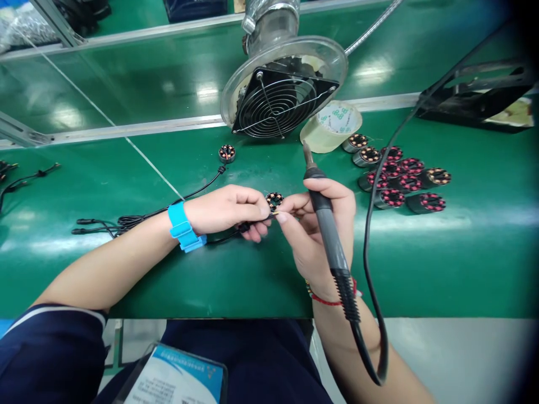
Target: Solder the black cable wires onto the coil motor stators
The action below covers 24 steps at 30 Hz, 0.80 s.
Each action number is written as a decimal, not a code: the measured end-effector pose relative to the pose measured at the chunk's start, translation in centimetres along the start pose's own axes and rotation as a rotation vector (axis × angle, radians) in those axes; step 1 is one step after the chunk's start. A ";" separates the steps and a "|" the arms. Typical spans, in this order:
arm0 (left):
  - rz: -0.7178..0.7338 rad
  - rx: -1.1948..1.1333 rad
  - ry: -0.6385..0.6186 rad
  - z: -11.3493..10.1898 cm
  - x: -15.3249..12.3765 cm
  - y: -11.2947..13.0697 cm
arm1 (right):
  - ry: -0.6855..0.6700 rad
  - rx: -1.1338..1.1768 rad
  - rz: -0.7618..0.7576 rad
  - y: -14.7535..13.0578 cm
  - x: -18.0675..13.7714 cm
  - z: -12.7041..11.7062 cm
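Note:
My left hand (248,210) is closed on a black cable (223,239), gripping it near its stripped end. In my right hand (311,224) a soldering iron (326,224) rests between thumb and forefinger base, its tip pointing up and away. The fingertips of that hand also pinch the thin wire ends (274,213) coming out of the cable. Just behind the fingertips sits a round motor stator (274,199) with copper windings, partly hidden by the hands. Another stator (227,153), joined to a black cable, lies farther back on the green bench.
A fume extractor fan (275,104) hangs over the bench. Behind the iron stands a tape roll (332,126). Several stators (404,174) are grouped at the right. The iron's cord (368,252) loops along the right side, and bundled cables (126,223) lie left.

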<state>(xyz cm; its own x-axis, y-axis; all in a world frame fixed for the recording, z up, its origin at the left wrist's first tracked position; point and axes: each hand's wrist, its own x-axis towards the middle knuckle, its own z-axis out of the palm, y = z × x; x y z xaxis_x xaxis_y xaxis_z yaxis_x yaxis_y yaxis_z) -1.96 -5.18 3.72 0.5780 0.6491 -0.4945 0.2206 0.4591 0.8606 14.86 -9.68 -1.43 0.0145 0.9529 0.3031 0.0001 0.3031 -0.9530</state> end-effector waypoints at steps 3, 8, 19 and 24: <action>-0.081 -0.080 -0.023 0.3 0.1 0.0 | -0.052 0.002 0.007 -0.1 0.0 -0.3; 0.009 0.089 0.144 -0.4 1.4 -0.9 | -0.115 -0.116 0.130 0.2 0.7 -0.9; 0.059 0.262 0.348 -1.5 2.6 -2.2 | -0.117 -0.408 0.150 2.5 1.5 -1.7; 0.062 0.266 0.384 -1.6 2.7 -2.1 | 0.040 -0.349 0.124 0.6 0.3 -1.9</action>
<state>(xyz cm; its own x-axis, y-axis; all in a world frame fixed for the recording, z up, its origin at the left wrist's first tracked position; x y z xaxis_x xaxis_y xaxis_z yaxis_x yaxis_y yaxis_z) -2.11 -3.47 0.38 0.2750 0.8707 -0.4078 0.4177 0.2738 0.8663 16.72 -9.23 -1.88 0.0748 0.9786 0.1917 0.3371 0.1561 -0.9284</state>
